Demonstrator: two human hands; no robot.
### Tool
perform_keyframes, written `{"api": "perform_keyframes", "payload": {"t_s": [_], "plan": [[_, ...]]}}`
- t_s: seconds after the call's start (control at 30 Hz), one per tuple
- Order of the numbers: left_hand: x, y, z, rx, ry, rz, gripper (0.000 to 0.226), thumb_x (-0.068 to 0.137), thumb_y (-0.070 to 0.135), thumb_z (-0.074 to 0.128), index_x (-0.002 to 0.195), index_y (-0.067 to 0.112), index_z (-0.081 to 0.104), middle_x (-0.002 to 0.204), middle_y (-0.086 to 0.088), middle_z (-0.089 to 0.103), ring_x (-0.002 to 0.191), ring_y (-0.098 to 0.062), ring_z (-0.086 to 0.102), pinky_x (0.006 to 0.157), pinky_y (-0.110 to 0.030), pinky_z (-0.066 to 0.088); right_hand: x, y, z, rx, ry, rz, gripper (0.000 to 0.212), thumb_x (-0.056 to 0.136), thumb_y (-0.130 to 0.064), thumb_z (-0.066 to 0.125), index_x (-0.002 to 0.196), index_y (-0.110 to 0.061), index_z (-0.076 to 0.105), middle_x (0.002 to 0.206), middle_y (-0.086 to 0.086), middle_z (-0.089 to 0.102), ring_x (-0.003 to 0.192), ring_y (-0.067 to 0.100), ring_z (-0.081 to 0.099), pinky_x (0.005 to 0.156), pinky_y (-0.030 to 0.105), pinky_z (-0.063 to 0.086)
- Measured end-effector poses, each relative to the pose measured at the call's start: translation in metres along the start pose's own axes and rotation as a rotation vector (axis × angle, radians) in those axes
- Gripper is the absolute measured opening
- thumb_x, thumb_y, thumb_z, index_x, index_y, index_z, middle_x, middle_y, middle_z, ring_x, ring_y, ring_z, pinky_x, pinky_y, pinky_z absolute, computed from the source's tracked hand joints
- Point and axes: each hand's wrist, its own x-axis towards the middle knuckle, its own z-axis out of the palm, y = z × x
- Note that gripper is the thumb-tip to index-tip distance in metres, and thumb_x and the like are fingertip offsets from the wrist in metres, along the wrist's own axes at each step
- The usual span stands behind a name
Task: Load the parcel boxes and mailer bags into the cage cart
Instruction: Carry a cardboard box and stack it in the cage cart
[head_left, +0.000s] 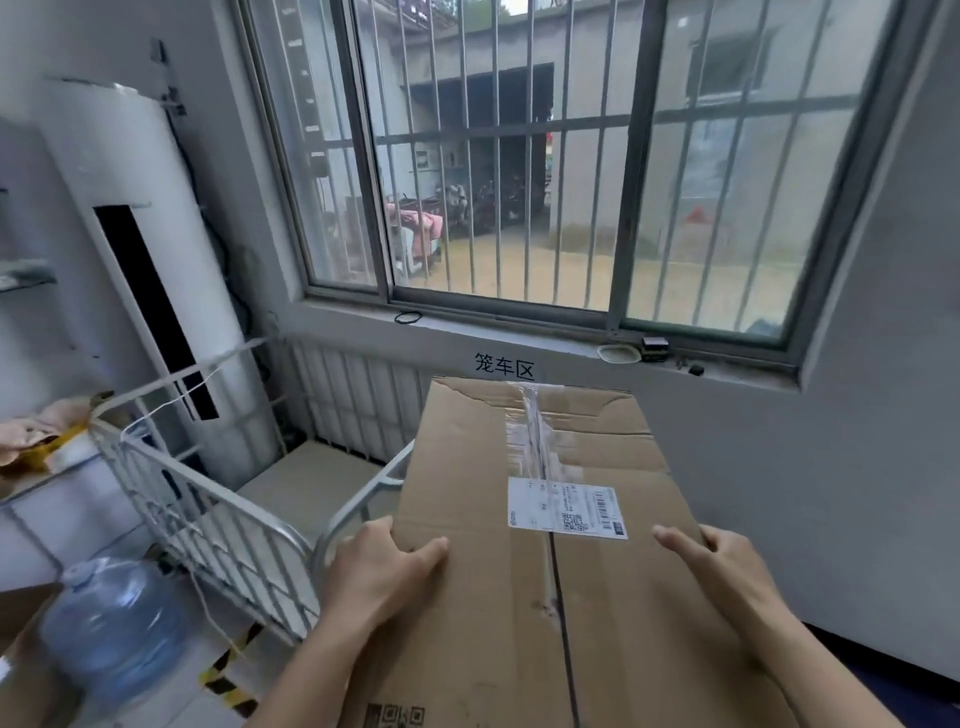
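1. Cardboard box: large, brown, clear tape along its top seam. It is held up at near centre, just right of the cart, and its left edge hides part of the cart's right rail.
2. Shipping label: white, with barcode, stuck on the box top across the seam.
3. Left hand: grips the box's near left edge, thumb laid on top, fingers folded down the side out of sight.
4. Right hand: grips the near right edge the same way, thumb on top, fingers over the side.
5. Cage cart: white wire sides, standing left of the box, below the window.
6. Window: barred, on the far wall, with black characters under the sill.
7. Air conditioner: white tower, far left, behind the cart.
8. Water jug: blue, near left, on the floor beside the cart.
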Motion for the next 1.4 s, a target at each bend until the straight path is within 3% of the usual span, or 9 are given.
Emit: {"api": "perform_keyframes", "payload": {"t_s": [0.17,0.3,0.53,0.63,0.77,0.87,1.0,1.23,1.4], "plan": [[0.068,0.039,0.018,0.016,0.020,0.024,0.033,0.078,0.056,0.071,0.100,0.031,0.074,0.097,0.010,0.075,0.095,-0.017,0.068,0.077,-0.027,0.052,0.080,-0.003,0.001,0.005,0.031,-0.002,0.030,0.080,-0.057,0.073,0.089,-0.029,0.075,0.084,-0.014,0.075,0.087,0.015,0.068,0.084,0.042,0.055],[0.112,0.059,0.030,-0.014,0.010,0.039,0.034,0.079,0.055,0.071,0.103,0.031,0.072,0.095,0.011,0.073,0.088,-0.013,0.064,0.074,-0.026,0.050,0.129,-0.017,0.003,0.024,0.022,-0.022,0.025,0.083,-0.049,0.074,0.084,-0.024,0.074,0.076,-0.009,0.073,0.079,0.017,0.067,0.074,0.037,0.052],[0.196,0.075,0.051,-0.045,-0.075,0.029,0.060,0.052,0.068,0.063,0.099,0.033,0.071,0.097,0.014,0.075,0.097,-0.013,0.068,0.088,-0.032,0.054,0.191,-0.025,0.017,0.036,0.029,-0.005,0.021,0.085,-0.042,0.075,0.084,-0.021,0.073,0.084,-0.006,0.074,0.086,0.019,0.066,0.079,0.039,0.050],[0.239,0.072,0.062,-0.047,-0.099,0.040,0.060,0.055,0.066,0.067,0.103,0.030,0.072,0.096,0.014,0.074,0.096,-0.013,0.067,0.086,-0.030,0.053,0.221,-0.026,0.033,0.023,0.055,0.043,0.039,0.078,-0.055,0.075,0.092,-0.019,0.074,0.090,-0.003,0.075,0.093,0.023,0.067,0.086,0.042,0.052],[0.300,0.066,0.073,-0.075,-0.127,0.081,0.027,0.073,0.047,0.078,0.094,0.040,0.063,0.082,0.021,0.066,0.084,-0.007,0.060,0.069,-0.020,0.044,0.262,-0.017,0.064,0.031,0.122,0.104,0.076,0.061,-0.077,0.066,0.106,-0.015,0.072,0.105,0.005,0.073,0.109,0.031,0.063,0.092,0.044,0.048],[0.352,0.061,0.083,-0.075,-0.142,0.110,0.022,0.072,0.050,0.078,0.080,0.043,0.059,0.077,0.025,0.064,0.081,-0.006,0.059,0.071,-0.024,0.045,0.288,-0.029,0.088,0.044,0.160,0.110,0.056,0.064,-0.068,0.068,0.093,-0.021,0.075,0.093,-0.008,0.075,0.098,0.023,0.066,0.093,0.046,0.051],[0.408,0.054,0.112,-0.106,-0.214,0.122,0.028,0.069,0.053,0.075,0.089,0.035,0.069,0.082,0.019,0.070,0.087,-0.007,0.065,0.081,-0.029,0.054,0.313,-0.032,0.104,0.051,0.227,0.149,0.019,0.084,-0.040,0.076,0.088,-0.022,0.077,0.084,-0.010,0.076,0.091,0.021,0.069,0.088,0.047,0.053],[0.460,0.072,0.162,-0.059,-0.444,0.103,0.070,0.052,0.071,0.065,0.106,0.027,0.063,0.100,0.012,0.068,0.102,-0.014,0.062,0.091,-0.035,0.053,0.340,-0.012,0.099,-0.008,0.308,0.252,0.024,0.080,-0.048,0.075,0.087,-0.025,0.076,0.077,-0.009,0.075,0.080,0.023,0.071,0.080,0.046,0.054],[0.493,0.062,0.212,0.021,-0.429,0.040,0.073,0.056,0.078,0.067,0.107,0.027,0.060,0.106,0.009,0.066,0.107,-0.018,0.061,0.092,-0.039,0.053,0.375,0.020,0.128,-0.079,0.298,0.287,0.022,0.083,-0.043,0.076,0.093,-0.024,0.071,0.087,-0.012,0.073,0.089,0.022,0.066,0.082,0.040,0.053]]}}
